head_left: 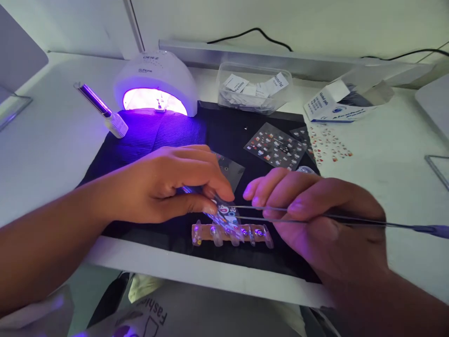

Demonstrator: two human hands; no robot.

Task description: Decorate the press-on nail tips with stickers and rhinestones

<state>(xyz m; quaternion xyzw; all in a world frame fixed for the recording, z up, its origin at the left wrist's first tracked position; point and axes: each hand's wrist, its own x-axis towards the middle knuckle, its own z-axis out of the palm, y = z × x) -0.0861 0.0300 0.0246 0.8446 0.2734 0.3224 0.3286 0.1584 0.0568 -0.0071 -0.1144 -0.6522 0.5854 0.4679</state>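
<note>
Pinched between the thumb and fingers of my left hand (175, 185) is a nail sticker sheet (229, 219) with small cartoon prints. My right hand (322, 220) is closed on a pair of tweezers (351, 220), whose two thin arms point left, with the tips apart at the sheet's edge. Below the sheet lies a tan strip (206, 231) bearing several clear false nails (269, 238), some with shiny dots. The sheet covers part of the strip's middle.
A lit nail lamp (157, 77) stands at the back left, beside a white-capped bottle (117, 125). Behind are a clear tub (254, 100) of alcohol pads and a pad box (336, 105). More sticker sheets (275, 145) lie on the black mat (224, 128).
</note>
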